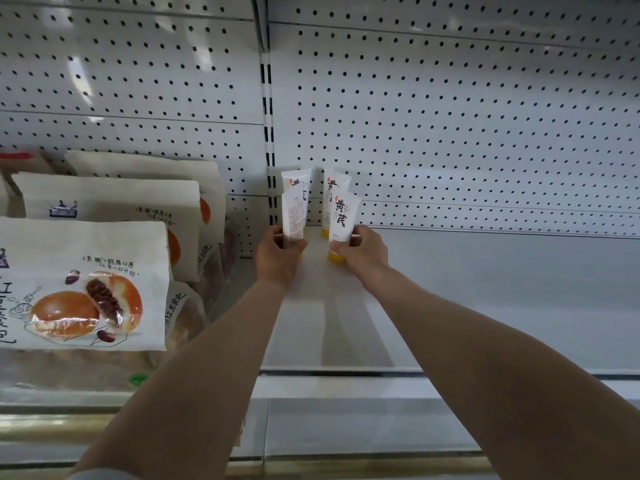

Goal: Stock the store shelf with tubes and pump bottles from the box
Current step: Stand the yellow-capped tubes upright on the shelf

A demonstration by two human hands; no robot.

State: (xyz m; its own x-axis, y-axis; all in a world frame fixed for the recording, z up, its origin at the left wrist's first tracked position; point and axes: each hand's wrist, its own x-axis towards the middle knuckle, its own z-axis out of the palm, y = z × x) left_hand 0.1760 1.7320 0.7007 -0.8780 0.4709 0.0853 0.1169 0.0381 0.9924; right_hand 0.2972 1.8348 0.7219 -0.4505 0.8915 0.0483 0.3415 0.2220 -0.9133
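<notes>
- Two bays of white pegboard backing filled most of what I could see, split by a slotted upright running down between them.
- Below the right-hand bay ran a pale shelf, bare across its right side, with a rail along its front edge.
- Off to the left stood a row of paper bread bags, one behind another, the nearest printed with a filled bun cut open.
- Both bare forearms reached in from below, toward the back left corner of the shelf.
- Her left hand was curled round the lower part of a white tube, holding it upright with its yellow cap down, the small-print side facing out.
- Her right hand gripped a second white tube in like manner, large black characters facing out and its yellow cap at or just above the shelf; I could not tell whether it touched.
- Behind each held tube stood another of the same kind, close to the backing: one rear tube on the left and one rear tube on the right, each partly hidden by the tube in front.
</notes>
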